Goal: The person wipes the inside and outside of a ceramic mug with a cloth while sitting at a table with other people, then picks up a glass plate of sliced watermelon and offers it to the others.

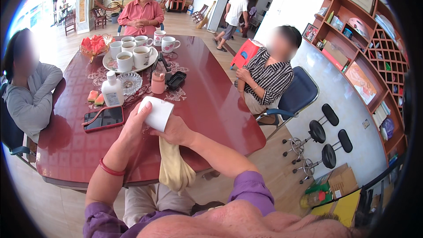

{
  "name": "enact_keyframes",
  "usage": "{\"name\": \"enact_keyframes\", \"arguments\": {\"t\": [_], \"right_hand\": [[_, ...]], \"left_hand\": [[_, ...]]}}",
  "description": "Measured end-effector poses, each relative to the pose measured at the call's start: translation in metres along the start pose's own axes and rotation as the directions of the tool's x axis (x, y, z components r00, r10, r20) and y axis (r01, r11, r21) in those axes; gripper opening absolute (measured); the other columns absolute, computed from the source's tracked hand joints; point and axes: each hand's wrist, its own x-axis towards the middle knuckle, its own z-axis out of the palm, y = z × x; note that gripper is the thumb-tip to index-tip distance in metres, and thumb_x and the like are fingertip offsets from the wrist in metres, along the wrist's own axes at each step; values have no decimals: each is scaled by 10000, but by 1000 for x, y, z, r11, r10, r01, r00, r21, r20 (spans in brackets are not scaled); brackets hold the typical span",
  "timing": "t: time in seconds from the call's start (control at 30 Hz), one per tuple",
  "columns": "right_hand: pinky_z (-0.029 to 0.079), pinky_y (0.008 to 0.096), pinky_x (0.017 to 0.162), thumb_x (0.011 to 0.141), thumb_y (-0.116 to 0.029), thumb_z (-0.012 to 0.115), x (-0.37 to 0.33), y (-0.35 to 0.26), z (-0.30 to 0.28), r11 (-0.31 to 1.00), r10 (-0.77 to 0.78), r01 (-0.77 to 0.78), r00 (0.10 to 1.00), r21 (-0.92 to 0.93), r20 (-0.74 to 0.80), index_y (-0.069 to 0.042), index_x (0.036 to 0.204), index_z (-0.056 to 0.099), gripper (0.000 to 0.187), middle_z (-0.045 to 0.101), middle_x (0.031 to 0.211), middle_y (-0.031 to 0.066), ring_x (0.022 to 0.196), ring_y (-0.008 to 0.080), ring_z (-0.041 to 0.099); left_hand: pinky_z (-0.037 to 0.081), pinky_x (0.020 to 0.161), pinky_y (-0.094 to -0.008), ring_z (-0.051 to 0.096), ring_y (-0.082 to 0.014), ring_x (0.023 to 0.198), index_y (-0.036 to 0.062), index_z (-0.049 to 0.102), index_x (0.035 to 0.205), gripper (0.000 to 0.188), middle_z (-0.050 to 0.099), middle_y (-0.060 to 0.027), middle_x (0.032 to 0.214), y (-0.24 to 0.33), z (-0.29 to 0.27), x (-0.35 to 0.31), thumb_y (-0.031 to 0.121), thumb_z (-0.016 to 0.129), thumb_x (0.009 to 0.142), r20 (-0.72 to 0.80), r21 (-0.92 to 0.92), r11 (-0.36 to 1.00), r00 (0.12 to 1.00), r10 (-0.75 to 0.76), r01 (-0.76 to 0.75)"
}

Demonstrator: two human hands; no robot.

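head view: left of the frame's middle, the left hand (137, 119) grips a tilted white cup (159, 113), thumb along its left side. the right hand (176, 131) meets its lower right, fingers mostly hidden, so their closure cannot be told. the cup lies between both hands, neither clearly nearer, its long axis hard to read; a pale yellow cloth (174, 165) hangs below the right hand.

Left hand (136, 120) and right hand (177, 131) curled (forearms (222, 153) converging).
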Motion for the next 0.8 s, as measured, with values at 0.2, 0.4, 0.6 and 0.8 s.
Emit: {"name": "enact_keyframes", "arguments": {"t": [0.2, 0.4, 0.6, 0.8], "right_hand": [[472, 379, 892, 810, -375, 702, 0, -4, 3, 810, -1, -14, 1000, 586, 26, -94, 1278, 496, 583, 567, 1192, 150, 1077, 316, 572], [513, 429, 766, 704, -349, 736, -1, -6, -6, 974, -76, 114, 979, -195, 192, -64, 1088, 587, 501, 623, 1011, 133, 958, 334, 597], [516, 414, 778, 648, -269, 798, -3, -7, -3, 934, 44, -75, 995, 349, 94, -75, 1190, 533, 633, 606, 1043, 129, 928, 318, 614], [534, 436, 752, 637, -253, 802, -4, -5, -7, 981, -73, 81, 996, -178, 54, -58, 1238, 488, 706, 533, 1134, 172, 932, 333, 613]], "left_hand": [[443, 741, -247, 534, -103, 863, -5, 534, 1168, 518, 571, -36, 975, -6, -8, 3, 438, 579, 904, -35, 159, 985, 997, 69, -62], [500, 637, -270, 597, -115, 751, 8, 558, 1075, 463, 614, -53, 901, 1, -9, 4, 445, 547, 922, -83, -33, 987, 983, -161, 159], [439, 381, -201, 565, -87, 520, 56, 531, 1079, 400, 604, -29, 785, 13, -9, 0, 427, 535, 928, 114, -22, 992, 986, -121, 124], [400, 325, -212, 524, -103, 412, 63, 577, 973, 388, 591, -18, 655, 7, -13, 4, 445, 524, 930, -38, -70, 948, 949, -312, 309]]}}
